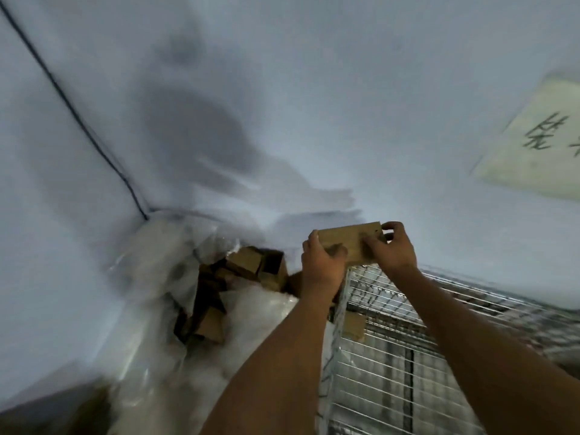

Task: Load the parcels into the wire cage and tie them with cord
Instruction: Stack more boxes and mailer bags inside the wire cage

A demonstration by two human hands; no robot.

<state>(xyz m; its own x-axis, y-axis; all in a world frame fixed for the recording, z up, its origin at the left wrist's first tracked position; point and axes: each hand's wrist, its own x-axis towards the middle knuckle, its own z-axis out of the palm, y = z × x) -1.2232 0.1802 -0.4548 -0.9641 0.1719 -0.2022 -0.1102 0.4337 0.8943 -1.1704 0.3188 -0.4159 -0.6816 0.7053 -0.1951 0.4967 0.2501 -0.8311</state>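
A small brown cardboard parcel [351, 240] is held up in the air by both of my hands, just above the top corner of the wire cage [392, 340]. My left hand [321, 262] grips its left end from below. My right hand [392, 249] grips its right end, thumb on the top edge. One brown parcel [354, 327] shows through the cage mesh. Left of the cage, a clear plastic sack [163, 293] holds several more brown parcels [248, 262]. No cord is visible near the cage.
A pale wall [282, 89] fills the upper view, close behind the cage and sack. A thin black cable [78, 117] runs down the wall corner at left. A paper sign [539, 142] with handwriting hangs at the right.
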